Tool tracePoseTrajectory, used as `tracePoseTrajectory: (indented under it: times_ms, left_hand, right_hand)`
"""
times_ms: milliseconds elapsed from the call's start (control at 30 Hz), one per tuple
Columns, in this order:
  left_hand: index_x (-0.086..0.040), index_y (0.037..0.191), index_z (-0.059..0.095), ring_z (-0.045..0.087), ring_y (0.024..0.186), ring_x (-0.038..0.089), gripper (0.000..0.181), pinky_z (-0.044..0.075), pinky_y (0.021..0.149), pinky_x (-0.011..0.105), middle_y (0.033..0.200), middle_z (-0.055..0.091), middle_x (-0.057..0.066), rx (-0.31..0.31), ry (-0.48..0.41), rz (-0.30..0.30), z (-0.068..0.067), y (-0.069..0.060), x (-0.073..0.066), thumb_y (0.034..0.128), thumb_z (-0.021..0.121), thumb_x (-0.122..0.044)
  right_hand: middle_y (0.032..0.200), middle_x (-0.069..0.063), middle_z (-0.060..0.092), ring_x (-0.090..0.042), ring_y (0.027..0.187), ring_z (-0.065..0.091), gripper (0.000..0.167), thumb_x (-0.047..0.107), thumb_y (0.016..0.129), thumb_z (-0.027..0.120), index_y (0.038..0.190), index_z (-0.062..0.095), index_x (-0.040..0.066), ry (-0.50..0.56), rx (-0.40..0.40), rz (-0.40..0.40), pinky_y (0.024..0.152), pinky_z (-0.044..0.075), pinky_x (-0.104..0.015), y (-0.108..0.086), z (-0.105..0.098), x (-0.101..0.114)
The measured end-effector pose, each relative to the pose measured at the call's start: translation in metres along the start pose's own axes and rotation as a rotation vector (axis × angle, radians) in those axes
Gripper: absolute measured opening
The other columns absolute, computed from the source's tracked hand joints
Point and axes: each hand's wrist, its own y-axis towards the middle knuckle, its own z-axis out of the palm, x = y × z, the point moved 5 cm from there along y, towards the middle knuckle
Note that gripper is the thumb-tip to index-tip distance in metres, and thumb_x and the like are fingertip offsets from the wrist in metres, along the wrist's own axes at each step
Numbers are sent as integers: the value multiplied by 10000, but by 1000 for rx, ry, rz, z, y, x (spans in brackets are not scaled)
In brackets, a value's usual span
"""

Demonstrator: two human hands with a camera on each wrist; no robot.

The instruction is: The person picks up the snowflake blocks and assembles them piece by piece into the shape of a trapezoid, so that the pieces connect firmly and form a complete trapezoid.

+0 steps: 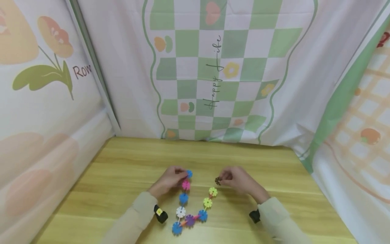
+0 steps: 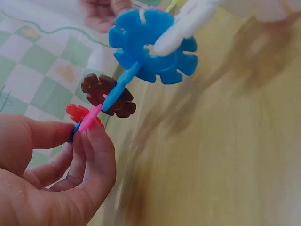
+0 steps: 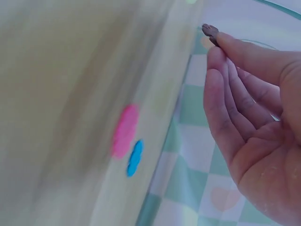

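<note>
A chain of slotted flower-shaped plastic discs, among them a white disc [image 1: 181,212] and a purple disc [image 1: 190,220], forms a bent line on the table. My left hand [image 1: 172,177] pinches a small blue disc [image 1: 189,174] at the chain's far left end. In the left wrist view, pink [image 2: 90,117], red, brown [image 2: 101,92] and larger blue [image 2: 153,47] discs continue from these fingertips. My right hand [image 1: 239,179] holds a dark brown disc [image 1: 217,180] between thumb and fingertips. That disc is apart from the yellow disc [image 1: 213,191] at the chain's other end.
The wooden table [image 1: 122,169] meets a green-and-white checked curtain [image 1: 210,84] at the back. Printed cloths hang on both sides. Blurred pink [image 3: 125,132] and blue [image 3: 135,158] discs appear in the right wrist view. Black bands are around both wrists.
</note>
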Motion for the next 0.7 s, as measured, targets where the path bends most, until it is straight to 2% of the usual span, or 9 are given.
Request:
tracePoseTrajectory:
  times_ms: [233,400,700]
  left_hand:
    - [64,1172,663,690,777,111,228,637,707,265,986,732,96,-43,-67,16,12,6,-4,1034,645,-117]
    - [69,1139,657,713,762,114,204,656,737,288,978,749,113,-44,-95,10,19,6,-6,1034,648,-106]
    - [64,1119,671,708,774,108,194,646,752,269,933,745,79,-30,-92,34,19,7,-9,1043,640,-112]
  right_hand:
    - [901,34,752,-59,790,673,60,146,959,779,1006,747,126,32,-52,-22,715,583,-214,21,10,19]
    - [878,25,753,-60,757,667,56,136,950,789,974,742,116,40,-96,-29,682,584,-221,31,20,31]
    - [858,15,753,-44,754,673,74,56,933,781,925,740,117,20,-122,-82,686,598,-201,44,38,43]
